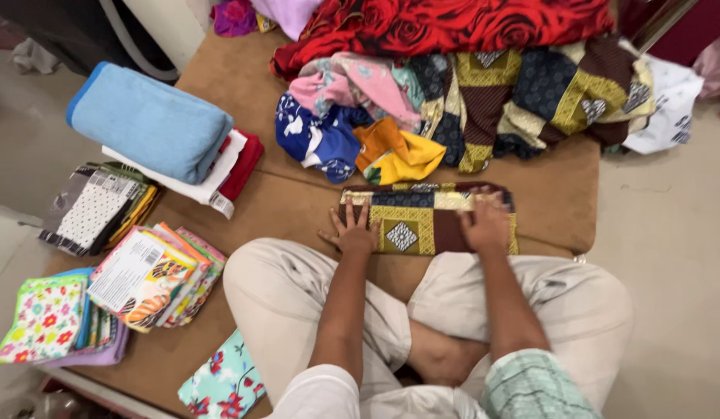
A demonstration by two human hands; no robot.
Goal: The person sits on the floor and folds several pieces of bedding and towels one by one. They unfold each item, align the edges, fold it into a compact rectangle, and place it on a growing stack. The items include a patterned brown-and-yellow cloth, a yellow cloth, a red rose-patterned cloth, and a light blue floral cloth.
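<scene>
You sit cross-legged on a low brown padded platform (pixel 243 213) that stands on a pale tiled floor (pixel 670 256), its velvety top creased where two cushions meet. Right in front of your knees lies a folded patchwork cloth (pixel 426 219) in maroon, mustard and navy, a flat rectangle near the platform's front edge. Your left hand (pixel 352 230) presses flat on its left end with fingers spread, gripping nothing; your right hand (pixel 485 223) lies palm-down on its right end, also flat and not closed around the cloth. Beyond it sits a loose heap: a matching patchwork fabric (pixel 530 97), a red rose-print cloth (pixel 453 23), a pink floral piece (pixel 360 81), a blue-and-white piece (pixel 317 140) and a yellow-orange piece (pixel 395 155). To your left, a folded light-blue towel (pixel 146 120) tops white and red folded cloths (pixel 232 167). Nearer the edge lie stacks of packaged fabrics: a dotted grey pack (pixel 92 206), a colourful pack (pixel 146 275) and a floral pack (pixel 46 318). A teal floral piece (pixel 224 380) rests by your left knee
</scene>
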